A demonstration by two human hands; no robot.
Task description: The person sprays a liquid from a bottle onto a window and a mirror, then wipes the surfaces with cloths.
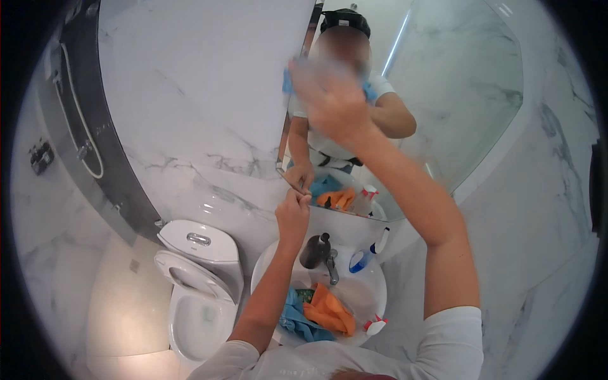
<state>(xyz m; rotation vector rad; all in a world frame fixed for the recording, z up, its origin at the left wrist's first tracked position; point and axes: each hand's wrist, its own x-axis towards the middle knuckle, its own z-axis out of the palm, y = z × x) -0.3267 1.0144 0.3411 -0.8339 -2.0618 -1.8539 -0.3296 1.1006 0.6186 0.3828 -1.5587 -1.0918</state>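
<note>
My right hand [332,99] is raised in front of the wall mirror [456,95], blurred by motion, with a blue cloth [287,81] showing past its fingers, pressed at the mirror's left part. My left hand [293,213] pinches the lower left edge of the mirror with its fingertips. Below, an orange cloth [327,311] and a blue cloth [299,318] lie in the white washbasin [380,304], with a green patterned thing partly under them. The mirror reflects my arms, the cloths and a spray bottle.
Behind the basin stand a dark pump bottle [314,251], a metal faucet [332,268] and a blue bottle [363,259]. A bottle with a red and white spray head [375,325] is at the basin's near right rim. A toilet [204,294] with raised lid stands left.
</note>
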